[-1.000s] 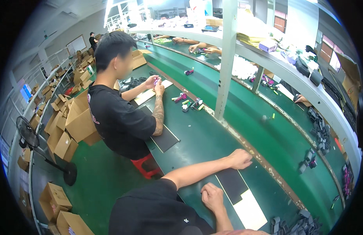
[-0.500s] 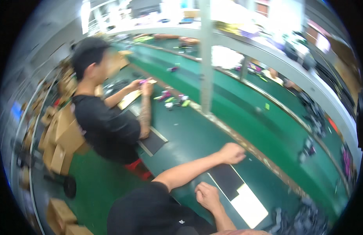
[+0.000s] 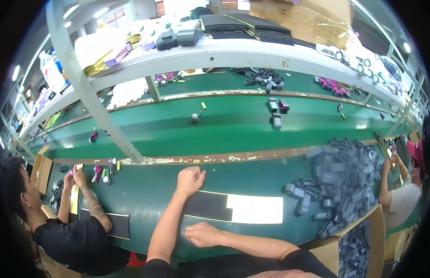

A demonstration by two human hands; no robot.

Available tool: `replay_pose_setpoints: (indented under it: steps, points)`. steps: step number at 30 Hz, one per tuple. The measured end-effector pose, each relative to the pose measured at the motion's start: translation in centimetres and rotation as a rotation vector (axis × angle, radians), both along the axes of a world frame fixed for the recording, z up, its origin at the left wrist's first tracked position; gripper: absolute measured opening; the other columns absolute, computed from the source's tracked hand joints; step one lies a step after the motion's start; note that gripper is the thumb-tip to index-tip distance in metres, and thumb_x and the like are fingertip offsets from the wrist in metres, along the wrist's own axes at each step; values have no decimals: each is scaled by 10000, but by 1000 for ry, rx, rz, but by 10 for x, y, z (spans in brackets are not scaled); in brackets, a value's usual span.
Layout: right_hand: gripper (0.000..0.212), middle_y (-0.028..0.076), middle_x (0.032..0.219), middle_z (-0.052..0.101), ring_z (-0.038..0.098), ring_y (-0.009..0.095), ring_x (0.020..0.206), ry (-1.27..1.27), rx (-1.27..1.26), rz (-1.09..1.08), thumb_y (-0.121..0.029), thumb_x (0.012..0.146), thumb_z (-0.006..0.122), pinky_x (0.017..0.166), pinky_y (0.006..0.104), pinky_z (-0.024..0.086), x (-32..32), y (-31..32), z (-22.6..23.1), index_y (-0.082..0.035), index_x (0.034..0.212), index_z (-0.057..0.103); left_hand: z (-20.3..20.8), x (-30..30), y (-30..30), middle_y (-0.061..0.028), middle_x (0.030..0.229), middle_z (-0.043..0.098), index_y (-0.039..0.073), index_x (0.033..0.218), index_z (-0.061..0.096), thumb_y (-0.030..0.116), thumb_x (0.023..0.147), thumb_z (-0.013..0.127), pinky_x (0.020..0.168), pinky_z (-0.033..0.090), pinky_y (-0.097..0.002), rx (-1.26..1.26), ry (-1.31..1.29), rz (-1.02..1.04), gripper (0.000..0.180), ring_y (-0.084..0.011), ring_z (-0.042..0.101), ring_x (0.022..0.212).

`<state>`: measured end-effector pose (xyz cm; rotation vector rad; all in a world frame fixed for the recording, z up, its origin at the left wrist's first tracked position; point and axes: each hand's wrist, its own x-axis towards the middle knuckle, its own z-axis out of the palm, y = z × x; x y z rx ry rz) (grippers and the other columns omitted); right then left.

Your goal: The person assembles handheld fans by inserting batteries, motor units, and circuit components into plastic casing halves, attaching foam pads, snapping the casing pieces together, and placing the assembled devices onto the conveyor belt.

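My left hand is curled into a fist and rests on the green table, just above the left end of a black mat with pale yellow edges. Nothing shows in its fingers. Below the mat lies my right hand, its fingers folded in and no object visible in them. A white sheet with a notched left edge covers the mat's right part. Neither hand touches the sheet. Grey plastic parts, short and hollow, form a large heap to the right.
An open cardboard box of grey parts stands at lower right. Beyond the table's worn ledge runs a green conveyor belt carrying scattered parts, under a loaded shelf. One co-worker works at left, another at right.
My view has swung to the right, bringing the grey heap, the box and the right-hand co-worker into sight. Both my hands stay closed beside the mat.
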<state>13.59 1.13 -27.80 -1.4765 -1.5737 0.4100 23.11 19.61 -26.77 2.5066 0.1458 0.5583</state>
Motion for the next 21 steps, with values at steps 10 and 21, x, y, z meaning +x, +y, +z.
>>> replay_pose_setpoints:
  steps: [10, 21]
  points:
    - [28, 143, 812, 581, 636, 386, 777, -32, 6, -31, -58, 845, 571, 672, 507, 501, -3, 9, -3, -37, 829, 581, -5, -4, 13, -167, 655, 604, 47, 647, 543, 264, 893, 728, 614, 476, -498, 51, -51, -37, 376, -399, 624, 667]
    - [90, 156, 759, 594, 629, 396, 737, -16, 76, -45, -79, 821, 599, 648, 489, 484, -8, 10, -13, -28, 750, 578, -12, -1, 10, -168, 600, 556, 32, 642, 531, 235, 889, 749, 571, 439, -464, 27, -66, 0, 387, -376, 559, 564]
